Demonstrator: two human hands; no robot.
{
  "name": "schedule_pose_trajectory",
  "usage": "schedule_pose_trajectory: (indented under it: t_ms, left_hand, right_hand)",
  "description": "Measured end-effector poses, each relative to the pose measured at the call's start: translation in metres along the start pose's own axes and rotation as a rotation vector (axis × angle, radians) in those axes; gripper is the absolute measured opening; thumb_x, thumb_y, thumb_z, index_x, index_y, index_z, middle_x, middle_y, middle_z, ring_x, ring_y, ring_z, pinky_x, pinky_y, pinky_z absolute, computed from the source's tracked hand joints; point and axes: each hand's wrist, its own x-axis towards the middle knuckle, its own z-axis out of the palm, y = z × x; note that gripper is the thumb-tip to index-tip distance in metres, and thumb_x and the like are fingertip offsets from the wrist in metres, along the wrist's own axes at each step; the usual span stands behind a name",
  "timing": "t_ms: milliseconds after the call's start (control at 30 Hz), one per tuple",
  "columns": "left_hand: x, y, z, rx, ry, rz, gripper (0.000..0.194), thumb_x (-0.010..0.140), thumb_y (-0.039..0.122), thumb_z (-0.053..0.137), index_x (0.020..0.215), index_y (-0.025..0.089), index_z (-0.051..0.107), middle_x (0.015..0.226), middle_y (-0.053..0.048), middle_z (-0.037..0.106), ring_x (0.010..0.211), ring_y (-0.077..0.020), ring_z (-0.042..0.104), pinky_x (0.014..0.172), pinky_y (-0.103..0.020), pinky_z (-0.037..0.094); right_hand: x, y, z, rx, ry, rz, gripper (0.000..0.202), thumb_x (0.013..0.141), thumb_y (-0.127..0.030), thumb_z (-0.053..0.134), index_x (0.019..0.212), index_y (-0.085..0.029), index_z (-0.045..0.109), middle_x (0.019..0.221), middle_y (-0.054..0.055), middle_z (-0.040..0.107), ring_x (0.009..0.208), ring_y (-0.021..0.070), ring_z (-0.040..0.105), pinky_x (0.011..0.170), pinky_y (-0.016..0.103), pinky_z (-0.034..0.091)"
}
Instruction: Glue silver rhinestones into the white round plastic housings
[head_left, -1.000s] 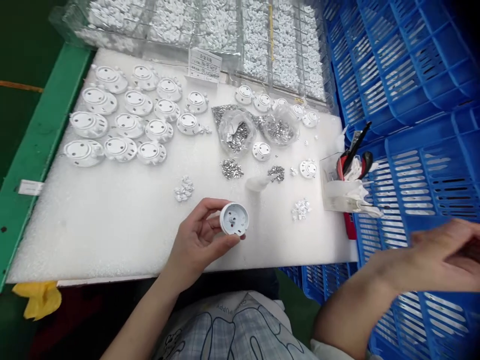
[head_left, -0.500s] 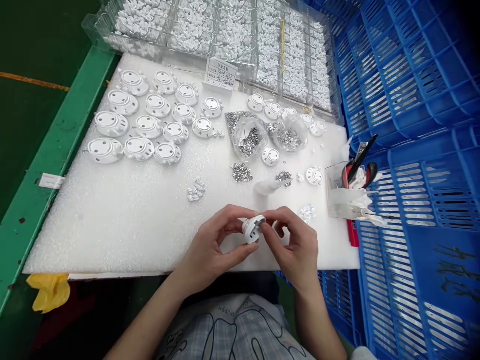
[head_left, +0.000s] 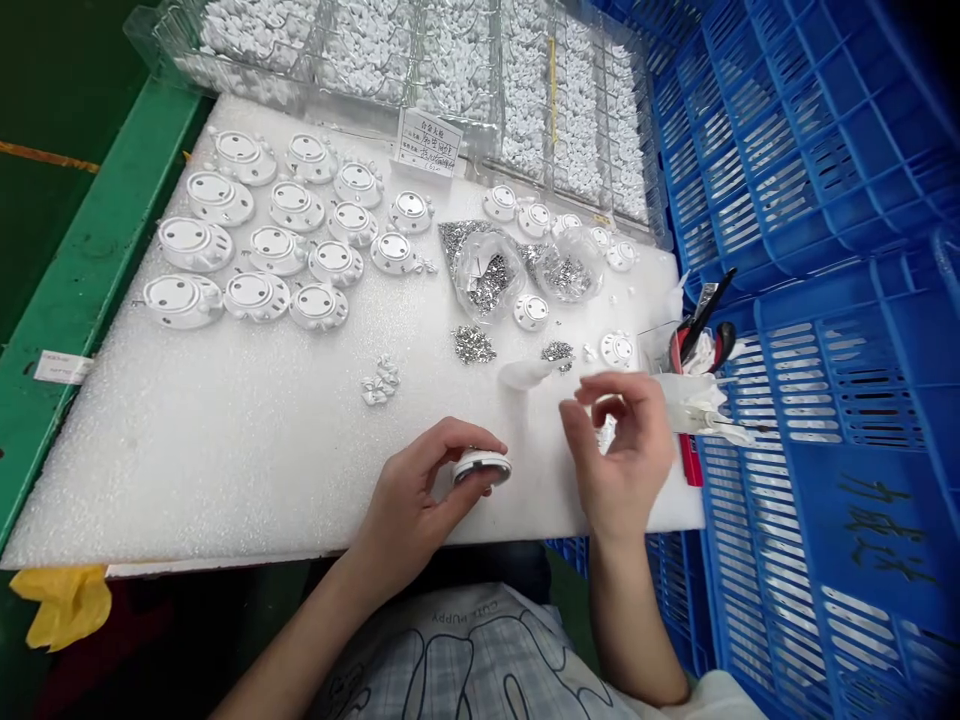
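Observation:
In the head view, my left hand [head_left: 416,490] grips a small round white plastic part [head_left: 481,462] between thumb and fingers, seen almost edge-on with a dark area on its near side. My right hand [head_left: 628,450] is raised to the right, apart from that part, thumb and forefinger slightly apart and nothing visible between them. Behind its fingers a small shiny whitish pile [head_left: 606,432] is partly hidden. A white squeeze bottle [head_left: 521,376] with a pointed nozzle lies between the hands, farther back. Beyond it are small piles of metal bits [head_left: 474,345].
Rows of white round parts [head_left: 276,250] cover the foam sheet's left side. Two bags of metal bits [head_left: 487,280] sit mid-table. A clear compartment tray [head_left: 360,95] of small white pieces spans the back. Scissors [head_left: 705,325] stand in a container at right, beside blue crates [head_left: 810,350].
My right hand has left the white part and moved right, toward the small pile. My left hand has shifted slightly left and turned the part flatter. The camera view has shifted.

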Motion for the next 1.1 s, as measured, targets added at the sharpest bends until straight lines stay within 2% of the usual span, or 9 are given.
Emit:
schedule_pose_trajectory:
  t_ms: [67, 167, 333, 500, 600, 767, 900, 1000, 1100]
  left_hand:
    - [-0.001, -0.001, 0.001, 0.049, -0.016, 0.041, 0.021, 0.100, 0.013, 0.069, 0.115, 0.028, 0.071, 0.105, 0.003, 0.079, 0.097, -0.0116, 0.074, 0.087, -0.019, 0.057]
    - [-0.003, -0.001, 0.002, 0.113, -0.036, 0.087, 0.032, 0.098, 0.007, 0.068, 0.121, 0.030, 0.068, 0.111, 0.005, 0.081, 0.104, -0.0094, 0.075, 0.094, -0.016, 0.055]
    - [-0.005, -0.002, 0.003, 0.143, -0.041, 0.079, 0.038, 0.094, 0.002, 0.070, 0.118, 0.031, 0.068, 0.113, 0.005, 0.082, 0.104, -0.0105, 0.078, 0.092, -0.016, 0.057]
    - [-0.004, -0.003, 0.003, 0.216, -0.059, 0.142, 0.034, 0.091, -0.002, 0.070, 0.107, 0.028, 0.067, 0.117, 0.003, 0.083, 0.103, -0.0138, 0.077, 0.090, -0.023, 0.056]
    - [-0.002, -0.002, 0.002, 0.251, -0.054, 0.186, 0.029, 0.090, -0.004, 0.069, 0.097, 0.025, 0.065, 0.116, 0.002, 0.083, 0.102, -0.0141, 0.075, 0.091, -0.025, 0.053]
    - [0.002, 0.002, 0.002, 0.263, -0.020, 0.220, 0.026, 0.089, -0.002, 0.071, 0.098, 0.022, 0.070, 0.101, 0.000, 0.078, 0.095, -0.0148, 0.071, 0.083, -0.023, 0.055]
    - [0.003, 0.002, 0.003, 0.254, -0.013, 0.227, 0.022, 0.090, 0.001, 0.074, 0.098, 0.021, 0.072, 0.090, 0.000, 0.075, 0.084, -0.0134, 0.069, 0.076, -0.021, 0.054]
    - [0.003, 0.002, 0.004, 0.227, 0.017, 0.187, 0.015, 0.093, 0.006, 0.073, 0.094, 0.021, 0.071, 0.086, 0.001, 0.073, 0.077, -0.0126, 0.068, 0.070, -0.021, 0.053]
    - [0.003, 0.002, 0.005, 0.214, 0.072, 0.167, 0.016, 0.093, 0.006, 0.072, 0.094, 0.021, 0.072, 0.087, 0.000, 0.073, 0.078, -0.0137, 0.069, 0.069, -0.022, 0.054]
  right_hand:
    - [0.009, 0.008, 0.010, -0.108, -0.052, -0.048, 0.027, 0.091, -0.036, 0.078, 0.115, -0.025, 0.070, 0.103, 0.005, 0.065, 0.094, 0.0221, 0.064, 0.079, 0.037, 0.052]
    - [0.014, 0.017, 0.021, -0.127, -0.188, -0.062, 0.016, 0.097, -0.033, 0.071, 0.110, -0.024, 0.072, 0.107, 0.007, 0.065, 0.100, 0.0235, 0.065, 0.088, 0.040, 0.056]
    - [0.011, 0.019, 0.018, -0.039, -0.086, -0.022, 0.009, 0.093, -0.031, 0.076, 0.098, -0.025, 0.073, 0.104, 0.006, 0.071, 0.101, 0.0233, 0.068, 0.089, 0.040, 0.057]
    - [0.011, 0.016, 0.008, 0.255, -0.074, 0.081, 0.015, 0.094, -0.030, 0.076, 0.109, -0.027, 0.073, 0.115, 0.004, 0.078, 0.113, 0.0221, 0.072, 0.102, 0.042, 0.055]
    - [0.017, 0.016, 0.004, 0.344, -0.092, 0.147, 0.017, 0.093, -0.032, 0.079, 0.108, -0.028, 0.072, 0.110, 0.002, 0.080, 0.106, 0.0203, 0.074, 0.095, 0.038, 0.057]
    - [0.031, 0.018, 0.001, 0.242, -0.141, 0.135, 0.015, 0.088, -0.035, 0.082, 0.098, -0.026, 0.074, 0.104, 0.001, 0.075, 0.095, 0.0181, 0.072, 0.084, 0.033, 0.060]
    - [0.037, 0.015, 0.002, 0.172, -0.173, 0.110, 0.015, 0.090, -0.034, 0.080, 0.102, -0.027, 0.074, 0.106, 0.001, 0.078, 0.099, 0.0191, 0.073, 0.088, 0.035, 0.060]
    - [0.039, 0.009, 0.003, 0.259, -0.211, 0.111, 0.018, 0.092, -0.036, 0.078, 0.106, -0.027, 0.072, 0.114, 0.003, 0.080, 0.108, 0.0207, 0.074, 0.093, 0.037, 0.061]
    - [0.040, 0.003, 0.000, 0.434, -0.259, 0.151, 0.023, 0.096, -0.047, 0.073, 0.106, -0.026, 0.070, 0.094, 0.000, 0.080, 0.079, 0.0171, 0.076, 0.072, 0.032, 0.063]
